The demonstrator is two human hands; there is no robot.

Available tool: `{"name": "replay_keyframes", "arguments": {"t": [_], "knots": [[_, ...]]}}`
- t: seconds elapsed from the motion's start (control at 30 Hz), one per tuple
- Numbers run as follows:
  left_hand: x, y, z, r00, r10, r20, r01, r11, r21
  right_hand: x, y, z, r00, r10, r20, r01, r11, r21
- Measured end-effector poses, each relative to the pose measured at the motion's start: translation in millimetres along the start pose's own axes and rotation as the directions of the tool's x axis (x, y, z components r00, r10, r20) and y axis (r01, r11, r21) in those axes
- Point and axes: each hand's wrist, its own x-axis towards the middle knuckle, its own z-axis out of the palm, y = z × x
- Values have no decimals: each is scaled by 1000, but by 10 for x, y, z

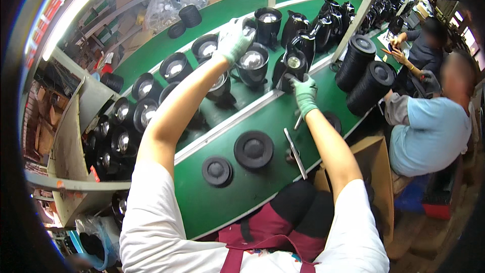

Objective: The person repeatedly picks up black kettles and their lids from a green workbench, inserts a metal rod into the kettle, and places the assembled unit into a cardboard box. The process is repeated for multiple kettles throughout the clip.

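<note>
Both my hands wear pale green gloves. My left hand [235, 41] reaches over the belt, its fingers curled on the rim of a black jug with a shiny silver inside, which the hand partly covers. Beside it stands another black jug [252, 64], its mirrored round liner facing up. My right hand [305, 95] is closed on the lower part of a tilted black jug [293, 63] at the metal rail; a round silvery opening shows in it. Below the right hand, a metal bar [295, 153] sits on the green table [202, 217].
Black ribbed round caps [253, 149] lie on the near table, with stacked caps [371, 86] at the right. Rows of jugs [145, 87] line the belt, behind a metal rail [237, 116]. An upright post [361, 12], an open cardboard box [379, 172] and two seated people flank the right.
</note>
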Motion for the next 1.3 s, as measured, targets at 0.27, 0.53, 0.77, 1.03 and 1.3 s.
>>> {"name": "replay_keyframes", "arguments": {"t": [0.27, 0.53, 0.77, 1.03, 1.3], "knots": [[1245, -246, 1526, 958, 44, 285, -163, 898, 409, 486, -227, 252, 966, -213, -144, 164, 942, -291], [1302, -786, 2173, 941, 124, 315, -290, 774, 562, 475, -478, 398, 983, -60, -173, -26, 890, -455], [1012, -201, 360, 846, 526, -90, -433, 775, 460, 838, -146, 613, 972, -96, -214, 5, 921, -389], [-57, 449, -1648, 768, 625, 140, -638, 726, 257, 233, -23, 27, 840, -512, -177, 515, 857, -37], [-1360, 1176, -2438, 356, 859, 368, -900, 421, -111, -2667, -1794, -1377, -2, -665, 747, 960, -210, -184]]}}
